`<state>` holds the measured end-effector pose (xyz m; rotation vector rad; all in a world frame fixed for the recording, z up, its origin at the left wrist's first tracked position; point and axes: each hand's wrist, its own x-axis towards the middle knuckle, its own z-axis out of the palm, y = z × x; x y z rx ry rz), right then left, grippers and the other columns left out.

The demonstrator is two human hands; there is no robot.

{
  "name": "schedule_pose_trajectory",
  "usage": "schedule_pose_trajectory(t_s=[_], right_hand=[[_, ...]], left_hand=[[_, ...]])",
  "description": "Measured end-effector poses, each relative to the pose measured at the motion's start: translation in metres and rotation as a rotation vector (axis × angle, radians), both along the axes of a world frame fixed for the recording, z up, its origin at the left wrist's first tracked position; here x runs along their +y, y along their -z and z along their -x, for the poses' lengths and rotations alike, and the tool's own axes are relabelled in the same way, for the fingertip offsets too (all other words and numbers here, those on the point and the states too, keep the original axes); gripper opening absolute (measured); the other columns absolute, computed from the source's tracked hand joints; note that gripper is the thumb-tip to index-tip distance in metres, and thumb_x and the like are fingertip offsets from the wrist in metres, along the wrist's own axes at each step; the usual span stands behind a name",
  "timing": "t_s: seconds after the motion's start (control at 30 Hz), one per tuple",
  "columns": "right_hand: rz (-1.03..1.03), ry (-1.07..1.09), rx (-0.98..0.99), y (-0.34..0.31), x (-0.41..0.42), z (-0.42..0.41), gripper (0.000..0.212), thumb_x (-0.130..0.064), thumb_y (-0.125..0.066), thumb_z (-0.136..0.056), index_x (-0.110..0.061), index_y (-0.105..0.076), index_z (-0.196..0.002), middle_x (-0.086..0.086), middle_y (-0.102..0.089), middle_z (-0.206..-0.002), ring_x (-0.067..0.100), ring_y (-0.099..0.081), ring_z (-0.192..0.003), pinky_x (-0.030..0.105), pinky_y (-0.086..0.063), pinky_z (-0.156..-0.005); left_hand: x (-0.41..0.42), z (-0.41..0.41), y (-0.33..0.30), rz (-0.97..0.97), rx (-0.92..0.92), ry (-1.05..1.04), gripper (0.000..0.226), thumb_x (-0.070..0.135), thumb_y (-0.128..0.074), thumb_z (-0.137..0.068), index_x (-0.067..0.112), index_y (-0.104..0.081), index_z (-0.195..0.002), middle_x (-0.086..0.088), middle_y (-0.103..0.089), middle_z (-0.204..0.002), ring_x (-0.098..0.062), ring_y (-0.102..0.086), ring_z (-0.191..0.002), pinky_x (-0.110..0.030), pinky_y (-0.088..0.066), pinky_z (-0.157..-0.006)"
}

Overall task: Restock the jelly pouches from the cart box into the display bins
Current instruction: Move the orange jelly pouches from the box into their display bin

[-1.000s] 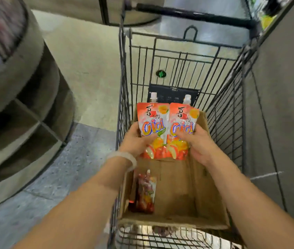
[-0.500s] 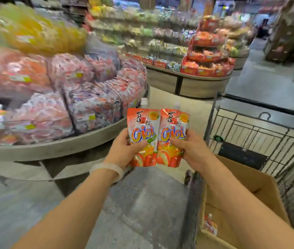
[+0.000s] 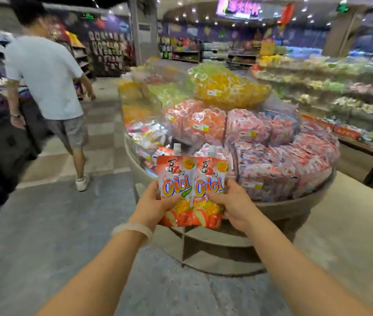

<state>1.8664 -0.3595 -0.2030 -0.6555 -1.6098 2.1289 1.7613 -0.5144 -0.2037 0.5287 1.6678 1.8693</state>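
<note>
In the head view, we hold two orange jelly pouches side by side in the middle of the frame. Our left hand (image 3: 152,202) has its grip clamped on the left pouch (image 3: 176,190), with the thumb on its front. Our right hand (image 3: 233,204) has its grip clamped on the right pouch (image 3: 210,190), thumb on the front too. The two pouches touch along their inner edges. Each one has a white cap on top and stands upright. A pale band (image 3: 133,228) sits on our left wrist.

Just behind the pouches is a round display stand (image 3: 294,205) with bins full of bagged jellies. We see yellow bags (image 3: 224,88) at the top, orange bags (image 3: 200,120) in the middle and pink bags (image 3: 294,163) low on the right. The pouches are in front of the lowest row of bins, up in the air, not in a bin.

In the upper left of the frame a person in a white shirt (image 3: 44,76) walks on the grey floor (image 3: 44,224), well apart from us. More shelves (image 3: 340,87) fill the right side, but they are blurry.
</note>
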Motion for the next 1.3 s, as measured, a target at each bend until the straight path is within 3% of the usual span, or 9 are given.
schedule_pose_trajectory(t_s=[0.07,0.2,0.33,0.7,0.87,1.03,1.1,1.23,1.3], right_hand=[[0.0,-0.041,0.01,0.008,-0.003,0.036,0.04,0.008,-0.061,-0.083,-0.014,-0.052,-0.115,0.005,-0.067,-0.1,0.02,-0.065,-0.084,0.035,-0.055,-0.069],[-0.008,-0.091,-0.033,0.021,0.008,0.105,0.04,0.006,-0.064,-0.082,-0.01,-0.053,-0.117,0.008,-0.067,-0.105,0.027,-0.066,-0.097,0.047,-0.054,-0.086],[-0.044,-0.104,-0.029,0.014,0.045,0.177,0.037,0.006,-0.063,-0.083,-0.011,-0.052,-0.114,0.002,-0.065,-0.098,0.016,-0.064,-0.084,0.028,-0.055,-0.066],[-0.095,0.128,-0.011,0.006,0.177,0.351,0.034,0.012,-0.059,-0.084,-0.011,-0.05,-0.107,0.009,-0.061,-0.105,0.02,-0.058,-0.093,0.037,-0.048,-0.088],[-0.097,0.176,-0.18,0.052,0.203,0.397,0.033,0.005,-0.063,-0.084,-0.013,-0.049,-0.109,0.007,-0.062,-0.113,0.022,-0.058,-0.1,0.042,-0.046,-0.099],[-0.113,0.238,-0.343,0.093,0.21,0.435,0.033,0.007,-0.063,-0.083,-0.006,-0.051,-0.111,0.009,-0.063,-0.108,0.023,-0.06,-0.101,0.041,-0.047,-0.095],[-0.099,0.268,-0.44,0.112,0.212,0.445,0.034,0.011,-0.061,-0.08,-0.005,-0.057,-0.11,0.009,-0.067,-0.1,0.021,-0.064,-0.089,0.034,-0.054,-0.081],[0.009,0.425,-0.604,0.14,0.215,0.452,0.027,0.012,-0.053,-0.084,0.008,-0.056,-0.111,0.015,-0.06,-0.09,0.02,-0.055,-0.07,0.023,-0.048,-0.057],[0.042,0.557,-0.68,0.141,0.212,0.454,0.014,0.004,-0.049,-0.09,-0.002,-0.057,-0.1,0.007,-0.053,-0.077,0.017,-0.048,-0.063,0.019,-0.043,-0.052]], left_hand=[[-0.008,0.025,0.006,0.005,-0.009,-0.06,0.034,0.0,-0.067,-0.082,0.018,-0.055,-0.11,-0.009,-0.071,-0.097,-0.021,-0.069,-0.066,-0.028,-0.055,-0.048],[-0.001,0.082,0.019,0.026,-0.038,-0.131,0.034,0.002,-0.068,-0.082,0.019,-0.056,-0.108,-0.009,-0.071,-0.102,-0.029,-0.071,-0.088,-0.048,-0.057,-0.078],[0.036,0.151,0.015,0.01,-0.039,-0.166,0.032,0.001,-0.068,-0.082,0.02,-0.057,-0.106,-0.009,-0.071,-0.102,-0.032,-0.069,-0.093,-0.051,-0.055,-0.082],[0.152,0.331,-0.001,-0.018,0.028,-0.166,0.026,0.001,-0.066,-0.084,0.019,-0.058,-0.101,-0.013,-0.071,-0.095,-0.028,-0.066,-0.074,-0.05,-0.055,-0.07],[0.183,0.389,0.017,0.034,-0.005,-0.107,0.028,0.002,-0.066,-0.084,0.009,-0.055,-0.109,-0.011,-0.066,-0.075,-0.021,-0.058,-0.049,-0.026,-0.046,-0.044],[0.224,0.45,0.033,0.047,-0.025,0.046,0.02,-0.002,-0.063,-0.085,0.008,-0.053,-0.1,0.002,-0.046,-0.044,-0.013,-0.034,-0.029,-0.015,-0.03,-0.037],[0.243,0.473,0.038,0.039,-0.038,0.128,0.02,-0.004,-0.062,-0.085,0.007,-0.054,-0.1,0.005,-0.042,-0.04,-0.011,-0.028,-0.027,-0.012,-0.026,-0.037],[0.272,0.511,0.044,0.027,0.003,0.291,0.021,-0.006,-0.064,-0.083,0.012,-0.057,-0.093,0.006,-0.054,-0.049,-0.01,-0.039,-0.039,-0.013,-0.031,-0.046],[0.283,0.526,0.045,0.021,0.012,0.356,0.022,-0.005,-0.066,-0.082,0.014,-0.06,-0.091,0.005,-0.063,-0.058,-0.012,-0.047,-0.05,-0.018,-0.036,-0.052]])
